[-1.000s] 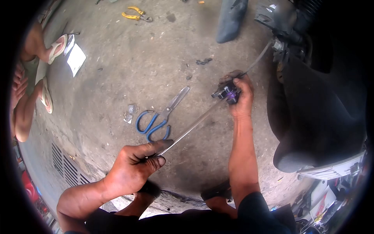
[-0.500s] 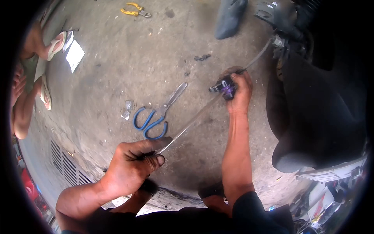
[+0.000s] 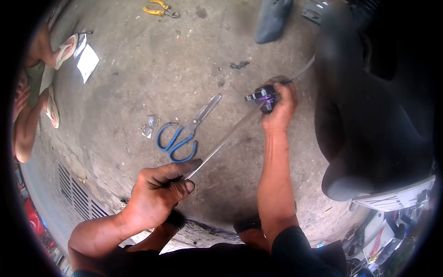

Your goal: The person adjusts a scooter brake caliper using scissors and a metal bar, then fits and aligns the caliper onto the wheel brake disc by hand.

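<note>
My left hand (image 3: 159, 191) pinches the lower end of a long, thin, pale strip (image 3: 226, 138) between thumb and fingers. The strip runs up and right to a small black device with a purple part (image 3: 266, 98), which my right hand (image 3: 282, 104) grips. A grey cable (image 3: 304, 69) leads from behind my right hand toward the dark machine at the right. Between my hands and to the left, blue-handled scissors (image 3: 192, 125) lie on the floor with their handles spread. The far side of the device is hidden by my fingers.
Yellow-handled pliers (image 3: 159, 9), a white sheet (image 3: 87, 63) and small clear packets (image 3: 150, 125) lie on the concrete. Another person's sandalled feet (image 3: 55, 108) are at the left, near a floor grate (image 3: 78, 194). A large dark covered body (image 3: 378, 134) fills the right side.
My right hand has moved slightly left and up with the device. The dark shape at the right now covers the metal fitting where the cable ended. The floor view has shifted slightly.
</note>
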`<state>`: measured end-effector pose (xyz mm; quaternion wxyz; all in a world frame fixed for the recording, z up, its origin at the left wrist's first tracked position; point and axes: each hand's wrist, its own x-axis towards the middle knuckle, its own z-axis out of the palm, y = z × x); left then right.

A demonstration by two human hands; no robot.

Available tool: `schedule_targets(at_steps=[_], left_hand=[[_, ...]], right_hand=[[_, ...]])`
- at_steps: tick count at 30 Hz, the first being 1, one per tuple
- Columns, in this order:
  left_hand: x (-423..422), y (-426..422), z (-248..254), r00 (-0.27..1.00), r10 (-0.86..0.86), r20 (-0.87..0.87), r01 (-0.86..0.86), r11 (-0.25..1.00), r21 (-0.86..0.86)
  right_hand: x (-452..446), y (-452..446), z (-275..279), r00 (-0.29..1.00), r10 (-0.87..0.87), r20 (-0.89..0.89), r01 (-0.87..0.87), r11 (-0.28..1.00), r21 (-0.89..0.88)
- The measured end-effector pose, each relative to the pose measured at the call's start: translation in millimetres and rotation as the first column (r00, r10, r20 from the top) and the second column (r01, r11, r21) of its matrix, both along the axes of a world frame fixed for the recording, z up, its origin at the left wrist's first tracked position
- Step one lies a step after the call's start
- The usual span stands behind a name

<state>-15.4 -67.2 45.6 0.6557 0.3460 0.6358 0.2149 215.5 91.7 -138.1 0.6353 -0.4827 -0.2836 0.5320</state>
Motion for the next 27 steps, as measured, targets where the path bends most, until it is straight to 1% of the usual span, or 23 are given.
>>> schedule_targets(at_steps=[1, 3, 6, 9, 11, 14, 18, 20, 23, 24, 27], left_hand=[[-3.1, 1.9, -1.6, 0.999, -0.042, -0.025, 0.044, 0.997, 0.061], [-10.3, 16.9, 1.0, 0.999, -0.038, -0.023, 0.039, 0.999, 0.018], [-15.8, 34.7, 3.9, 0.997, -0.067, -0.034, 0.066, 0.998, -0.019], [-23.9, 60.3, 15.2, 0.989, -0.128, -0.075, 0.124, 0.991, -0.06], [-26.4, 62.6, 15.6, 0.986, -0.148, -0.082, 0.14, 0.986, -0.094], [-13.6, 32.1, 9.2, 0.994, -0.103, -0.045, 0.099, 0.992, -0.072], [-4.9, 23.7, 11.1, 1.0, 0.02, 0.006, -0.019, 0.993, -0.118], [-5.8, 22.2, 11.4, 0.996, 0.071, 0.045, -0.065, 0.989, -0.131], [2.2, 5.2, 4.0, 0.998, 0.062, 0.023, -0.06, 0.996, -0.061], [4.0, 3.4, 4.1, 0.995, 0.088, 0.037, -0.085, 0.993, -0.086], [4.9, -3.5, -3.8, 0.998, 0.059, 0.03, -0.059, 0.998, 0.008]], right_hand=[[1.2, -0.6, 1.8, 0.999, 0.008, -0.044, -0.009, 1.0, -0.026], [5.6, -1.2, 7.2, 0.991, 0.018, -0.134, -0.029, 0.997, -0.075], [11.4, 1.0, 3.3, 0.98, 0.071, -0.185, -0.086, 0.993, -0.076], [8.9, 1.5, 9.9, 0.978, 0.076, -0.196, -0.09, 0.994, -0.067], [9.0, 1.8, 9.5, 0.98, 0.096, -0.174, -0.109, 0.992, -0.068], [5.3, 6.7, 14.3, 0.991, 0.071, -0.116, -0.079, 0.995, -0.066], [4.1, 3.1, 9.1, 0.996, 0.058, -0.074, -0.061, 0.997, -0.043], [3.1, 4.7, 3.5, 0.999, 0.028, -0.023, -0.028, 1.0, -0.015], [-3.7, 3.2, 1.7, 0.999, -0.038, -0.003, 0.038, 0.999, 0.003], [-4.8, 3.2, 1.8, 0.998, -0.065, -0.003, 0.065, 0.998, 0.005], [-3.7, 0.8, -0.8, 0.996, -0.069, 0.063, 0.068, 0.998, 0.02]])
